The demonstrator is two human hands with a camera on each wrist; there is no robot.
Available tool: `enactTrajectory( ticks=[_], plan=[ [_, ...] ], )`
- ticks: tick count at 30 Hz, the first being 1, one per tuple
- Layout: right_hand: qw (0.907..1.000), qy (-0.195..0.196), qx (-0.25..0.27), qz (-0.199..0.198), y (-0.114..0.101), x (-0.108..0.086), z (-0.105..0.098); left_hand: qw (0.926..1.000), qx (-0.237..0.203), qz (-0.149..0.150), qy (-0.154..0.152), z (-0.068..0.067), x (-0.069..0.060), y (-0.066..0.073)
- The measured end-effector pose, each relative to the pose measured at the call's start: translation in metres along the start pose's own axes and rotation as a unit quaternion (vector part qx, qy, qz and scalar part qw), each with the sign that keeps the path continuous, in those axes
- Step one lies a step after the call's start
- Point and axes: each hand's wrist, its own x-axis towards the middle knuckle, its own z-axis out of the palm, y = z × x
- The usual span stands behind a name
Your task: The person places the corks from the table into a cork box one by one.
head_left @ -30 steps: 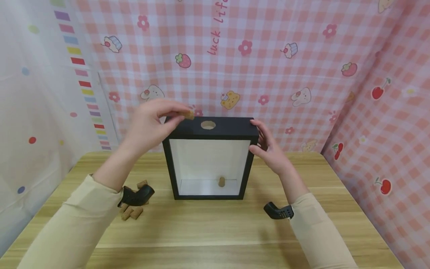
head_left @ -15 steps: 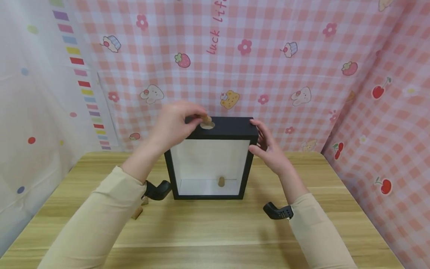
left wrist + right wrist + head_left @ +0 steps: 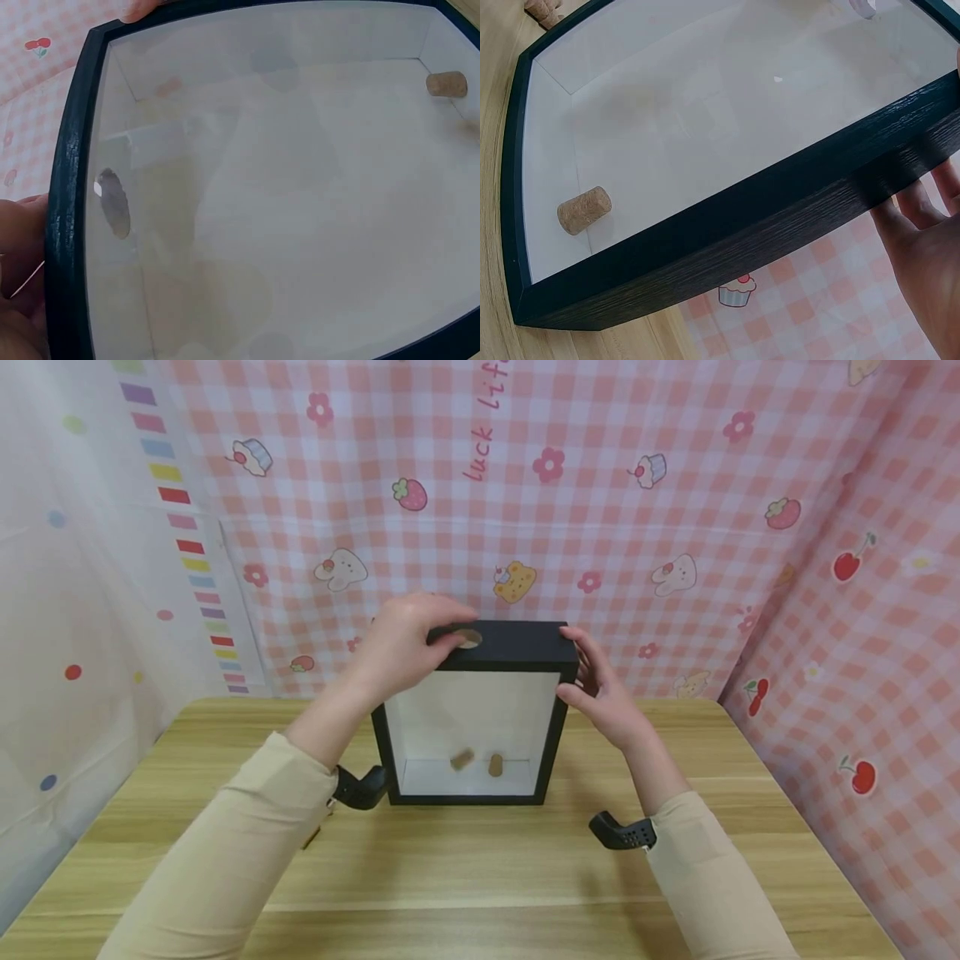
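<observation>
A black box frame (image 3: 495,799) with a clear front and white inside stands upright on the table. My left hand (image 3: 408,639) is at its top, thumb and fingers beside the round hole (image 3: 470,639), with no cork visible between them. Inside, one cork (image 3: 496,766) stands on the floor near the right side, and a blurred, tilted cork (image 3: 462,759) is left of it. My right hand (image 3: 607,693) grips the upper right corner; in the right wrist view its fingers (image 3: 919,204) lie against the box's side.
Corks (image 3: 543,12) lie on the wooden table (image 3: 450,868) left of the box, mostly hidden behind the left forearm in the head view. A pink checked cloth (image 3: 600,527) hangs behind the box.
My left hand has moved right to the hole, and the cork it pinched has left its fingers. A second cork now shows inside the box. My right hand has stayed in place.
</observation>
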Motion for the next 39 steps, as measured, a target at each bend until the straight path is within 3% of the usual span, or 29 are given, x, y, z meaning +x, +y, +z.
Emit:
enactTrajectory(
  ticks=[11,18,21,27,39],
  plan=[
    [0.9998,-0.003,0.019,-0.008,0.002,0.0,0.0,0.9993,-0.03,-0.02,0.005,-0.013,-0.013,-0.008],
    [0.9996,-0.006,0.025,-0.012,0.003,0.001,0.0,0.9951,-0.037,-0.086,0.034,-0.029,-0.03,-0.022],
    [0.9996,-0.006,0.023,-0.012,0.004,0.001,0.0,0.9884,-0.074,-0.124,0.046,-0.036,-0.041,-0.03],
    [0.9998,-0.003,0.017,-0.009,0.004,0.001,-0.001,0.9671,-0.15,-0.194,0.066,-0.049,-0.066,-0.046],
    [0.9999,-0.003,0.014,-0.009,0.004,0.001,-0.001,0.9477,-0.157,-0.272,0.055,-0.046,-0.129,-0.09]
  ],
)
